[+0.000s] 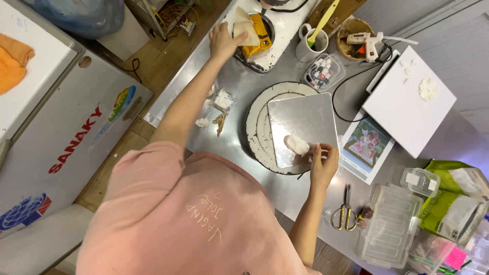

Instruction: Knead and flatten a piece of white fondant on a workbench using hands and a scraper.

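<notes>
My left hand (222, 40) reaches far across the steel table and grips a cream-coloured sheet (245, 25) above a dark bowl (269, 23) that holds a yellow packet (259, 36). My right hand (323, 164) rests at the near edge of a square metal plate (305, 119), which lies on a round white turntable (256, 127). Its fingertips pinch the right end of a soft white lump (296, 144) lying on that plate.
A mug with a yellow-green spatula (311, 43), a clear box of small bottles (323, 71), a glue gun (364, 42), a white board (405, 104), a cake picture (368, 145), scissors (346, 210), clear plastic boxes (389, 224) and green bags (451, 203) crowd the right. A chest freezer (61, 137) stands left.
</notes>
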